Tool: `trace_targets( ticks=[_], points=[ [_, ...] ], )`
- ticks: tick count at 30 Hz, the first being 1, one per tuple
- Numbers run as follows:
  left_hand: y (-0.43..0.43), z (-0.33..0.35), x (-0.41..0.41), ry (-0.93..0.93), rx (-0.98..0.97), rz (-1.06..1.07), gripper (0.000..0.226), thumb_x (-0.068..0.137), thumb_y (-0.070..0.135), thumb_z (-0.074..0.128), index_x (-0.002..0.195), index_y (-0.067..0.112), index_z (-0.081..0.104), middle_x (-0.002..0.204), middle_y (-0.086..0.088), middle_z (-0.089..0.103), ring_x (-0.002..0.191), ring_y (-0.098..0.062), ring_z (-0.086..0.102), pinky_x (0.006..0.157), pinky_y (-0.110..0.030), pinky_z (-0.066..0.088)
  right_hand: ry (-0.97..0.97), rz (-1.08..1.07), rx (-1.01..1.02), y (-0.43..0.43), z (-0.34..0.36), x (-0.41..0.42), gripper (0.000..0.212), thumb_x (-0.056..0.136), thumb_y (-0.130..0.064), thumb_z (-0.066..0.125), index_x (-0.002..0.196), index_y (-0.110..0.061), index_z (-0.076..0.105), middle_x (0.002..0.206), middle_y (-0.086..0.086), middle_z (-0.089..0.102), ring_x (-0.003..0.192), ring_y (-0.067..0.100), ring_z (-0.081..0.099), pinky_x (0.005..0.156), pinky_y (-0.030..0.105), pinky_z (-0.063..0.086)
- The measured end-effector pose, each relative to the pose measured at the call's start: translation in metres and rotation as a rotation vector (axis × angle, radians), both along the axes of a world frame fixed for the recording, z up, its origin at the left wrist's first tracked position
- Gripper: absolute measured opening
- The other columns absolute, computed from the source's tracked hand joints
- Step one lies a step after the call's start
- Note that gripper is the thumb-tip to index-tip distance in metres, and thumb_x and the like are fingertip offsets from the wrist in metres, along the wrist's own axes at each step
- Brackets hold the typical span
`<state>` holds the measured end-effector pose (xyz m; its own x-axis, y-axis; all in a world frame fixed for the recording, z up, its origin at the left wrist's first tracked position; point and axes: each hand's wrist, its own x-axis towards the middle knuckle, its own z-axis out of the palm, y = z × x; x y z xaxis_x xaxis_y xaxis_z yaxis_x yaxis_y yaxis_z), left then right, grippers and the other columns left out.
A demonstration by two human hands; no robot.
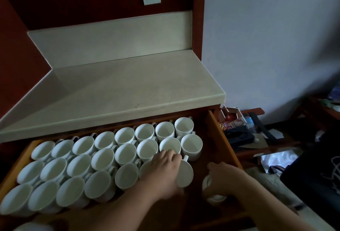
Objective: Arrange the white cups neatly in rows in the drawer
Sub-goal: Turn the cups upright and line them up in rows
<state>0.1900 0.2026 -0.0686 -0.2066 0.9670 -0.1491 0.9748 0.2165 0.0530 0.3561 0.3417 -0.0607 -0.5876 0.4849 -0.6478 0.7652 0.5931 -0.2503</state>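
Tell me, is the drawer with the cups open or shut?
Open. The drawer is pulled out from under the counter, so the white cups inside it show from above.

Glossy ceramic cups (147,149), wooden drawer (223,138)

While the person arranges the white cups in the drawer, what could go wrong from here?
1. The packed cups stand touching, handles wedged between neighbours; a push from the left hand, lying over the third row, may knock or chip them.
2. The right hand grips a loose cup near the drawer wall; it may strike the wood or the neighbouring cup.
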Motion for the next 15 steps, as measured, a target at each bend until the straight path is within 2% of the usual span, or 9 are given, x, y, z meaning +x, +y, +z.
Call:
trace_targets(
  ticks=[2, 4, 8, 12, 15],
  points=[
    [0.000, -0.005, 0.000, 0.050, -0.018, 0.004, 0.082, 0.067, 0.061, 0.077, 0.131, 0.022, 0.041, 0.130, 0.000, 0.039, 0.122, -0.024, 0.035, 0.105, -0.037, 0.030, 0.016, -0.011, -0.021, 0.001, -0.005, -0.001, 0.079, 0.072, -0.054, 0.083, 0.136, -0.026, 0.048, 0.130, -0.002, 0.060, 0.115, 0.020, 0.059, 0.097, 0.040, 0.053],
    [0.000, -0.010, -0.001, 0.091, -0.029, 0.005, 0.081, 0.067, 0.061, 0.075, 0.129, 0.023, 0.042, 0.129, 0.000, 0.039, 0.122, -0.025, 0.034, 0.104, -0.038, 0.029, 0.037, -0.007, -0.014, 0.002, -0.006, -0.002, 0.069, 0.075, -0.050, 0.082, 0.132, -0.027, 0.051, 0.125, -0.005, 0.061, 0.112, 0.018, 0.060, 0.095, 0.039, 0.054],
    [-0.002, -0.018, -0.003, 0.117, 0.012, 0.017, 0.078, 0.070, 0.066, 0.067, 0.131, 0.025, 0.043, 0.128, 0.002, 0.041, 0.122, -0.024, 0.035, 0.102, -0.038, 0.028, 0.112, -0.056, 0.028, 0.005, -0.007, -0.001, 0.052, 0.079, -0.046, 0.077, 0.123, -0.029, 0.056, 0.110, -0.009, 0.059, 0.100, 0.014, 0.060, 0.084, 0.031, 0.053],
    [-0.009, -0.028, -0.005, 0.150, 0.090, 0.036, 0.074, 0.072, 0.073, 0.059, 0.128, 0.025, 0.050, 0.120, 0.003, 0.048, 0.115, -0.024, 0.043, 0.096, -0.039, 0.034, 0.181, -0.133, 0.000, 0.010, -0.011, -0.003, 0.044, 0.076, -0.049, 0.074, 0.114, -0.031, 0.060, 0.101, -0.011, 0.061, 0.090, 0.009, 0.061, 0.081, 0.030, 0.056],
    [-0.011, -0.029, -0.001, 0.171, 0.137, 0.035, 0.072, 0.075, 0.066, 0.058, 0.131, 0.022, 0.048, 0.119, 0.001, 0.051, 0.113, -0.025, 0.047, 0.094, -0.039, 0.039, 0.221, -0.148, -0.005, 0.011, -0.008, -0.005, 0.040, 0.078, -0.050, 0.074, 0.111, -0.032, 0.061, 0.099, -0.011, 0.062, 0.087, 0.007, 0.061, 0.075, 0.027, 0.054]
  ],
)
